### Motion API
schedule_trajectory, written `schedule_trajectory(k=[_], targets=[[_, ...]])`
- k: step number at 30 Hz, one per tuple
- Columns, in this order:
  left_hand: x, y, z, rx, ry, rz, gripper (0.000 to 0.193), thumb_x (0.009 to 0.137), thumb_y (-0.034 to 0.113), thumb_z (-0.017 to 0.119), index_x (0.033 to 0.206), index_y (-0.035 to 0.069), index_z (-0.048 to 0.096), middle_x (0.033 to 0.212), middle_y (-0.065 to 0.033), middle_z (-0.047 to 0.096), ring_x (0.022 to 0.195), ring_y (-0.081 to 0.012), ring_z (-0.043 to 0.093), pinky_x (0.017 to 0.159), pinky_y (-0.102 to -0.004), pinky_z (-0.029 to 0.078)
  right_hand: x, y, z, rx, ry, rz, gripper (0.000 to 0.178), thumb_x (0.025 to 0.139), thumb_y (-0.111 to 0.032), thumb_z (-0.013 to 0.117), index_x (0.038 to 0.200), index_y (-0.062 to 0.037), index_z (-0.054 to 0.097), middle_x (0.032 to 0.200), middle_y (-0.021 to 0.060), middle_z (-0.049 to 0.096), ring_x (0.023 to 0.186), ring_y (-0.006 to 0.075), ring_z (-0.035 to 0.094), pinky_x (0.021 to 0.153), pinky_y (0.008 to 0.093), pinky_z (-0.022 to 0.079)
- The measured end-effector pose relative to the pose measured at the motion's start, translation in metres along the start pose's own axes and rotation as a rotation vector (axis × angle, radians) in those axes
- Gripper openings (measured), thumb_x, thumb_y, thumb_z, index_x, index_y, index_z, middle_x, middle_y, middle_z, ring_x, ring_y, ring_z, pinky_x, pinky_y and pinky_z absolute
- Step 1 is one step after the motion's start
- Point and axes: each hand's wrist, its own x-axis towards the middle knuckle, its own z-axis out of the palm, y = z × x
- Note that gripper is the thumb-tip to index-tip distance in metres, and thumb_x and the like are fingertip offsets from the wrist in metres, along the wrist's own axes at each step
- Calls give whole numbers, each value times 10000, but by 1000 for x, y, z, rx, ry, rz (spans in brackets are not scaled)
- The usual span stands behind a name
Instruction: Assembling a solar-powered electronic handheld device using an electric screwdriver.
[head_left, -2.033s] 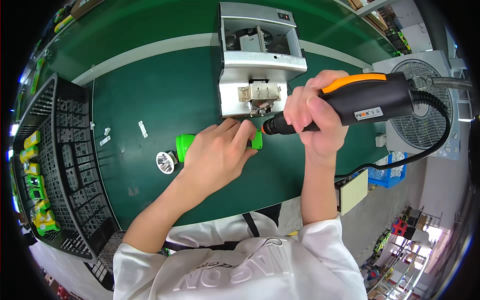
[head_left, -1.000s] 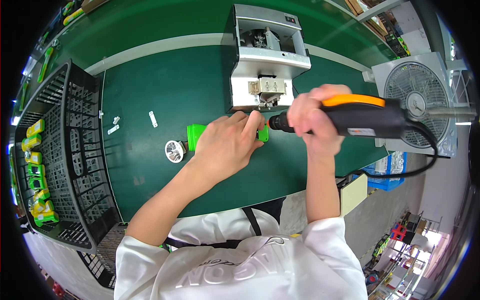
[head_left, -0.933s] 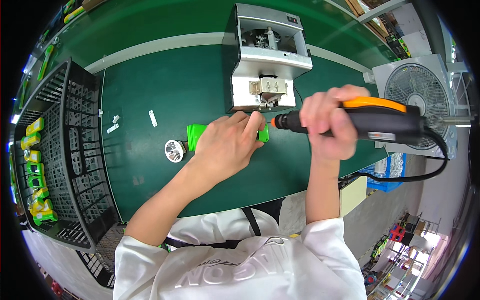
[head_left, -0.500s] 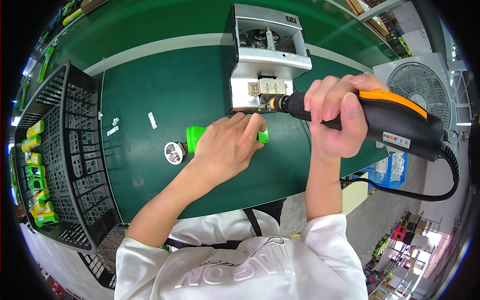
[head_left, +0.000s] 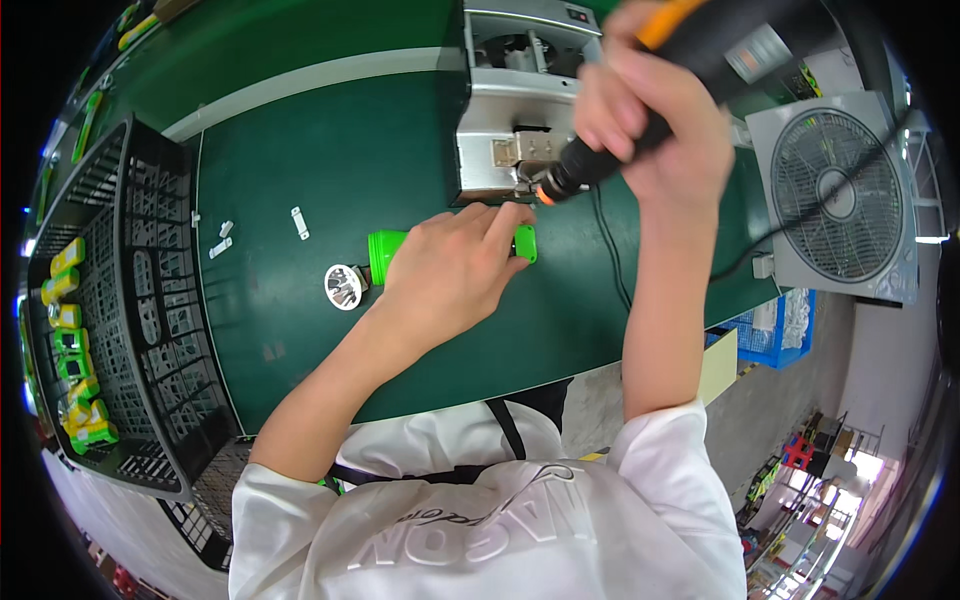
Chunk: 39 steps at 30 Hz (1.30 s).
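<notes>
My left hand is closed over a green flashlight body lying on the bench; its far right end shows past my fingers. At its left end, a round silver reflector sits on its side, apparently joined to it by a dark piece. My right hand, slightly blurred, grips a black and orange electric screwdriver with its tip slanting down to the left. That tip is just in front of a metal screw feeder, close above my left fingers. Whether a screw is on it cannot be made out.
Small white plastic strips lie on the green bench. A black crate stands at the left, with yellow and green parts beyond it. At the right are a grey fan, a blue basket and the screwdriver's cord.
My right hand has risen and swung the screwdriver's handle upward, so it slants more steeply. Its tip has come slightly back from the screw feeder. My left hand stays on the flashlight body.
</notes>
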Motion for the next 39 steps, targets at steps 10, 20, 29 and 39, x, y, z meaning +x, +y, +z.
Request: schedule_trajectory(k=[10,20,29,39], targets=[[0,-1,1,-23,53,48,307,772,160,727,1044,88,604,842,-87,631,749,-287,634,662,-389,506,-74,2,-6,20,-19,-157,297,886,-71,498,1176,-39,441,642,35,471,489,133,423,513,305,394],[2,0,1,-4,16,33,290,776,157,722,1032,71,616,839,-78,633,757,-260,637,670,-370,508,-80,14,-6,-18,42,-150,286,879,-81,513,1153,-52,436,638,28,465,490,129,417,509,302,394],[2,0,1,-33,50,52,296,766,133,725,1033,70,613,815,-82,620,723,-266,625,639,-380,498,-81,18,-3,-51,69,-151,270,866,-71,523,1117,-51,425,636,30,457,490,129,424,499,297,397],[2,-2,2,-24,59,76,322,762,146,728,1053,75,611,903,-85,655,811,-282,640,694,-380,512,-92,43,8,-87,63,-311,307,815,21,649,1015,-26,420,720,55,525,523,117,509,464,245,422]])
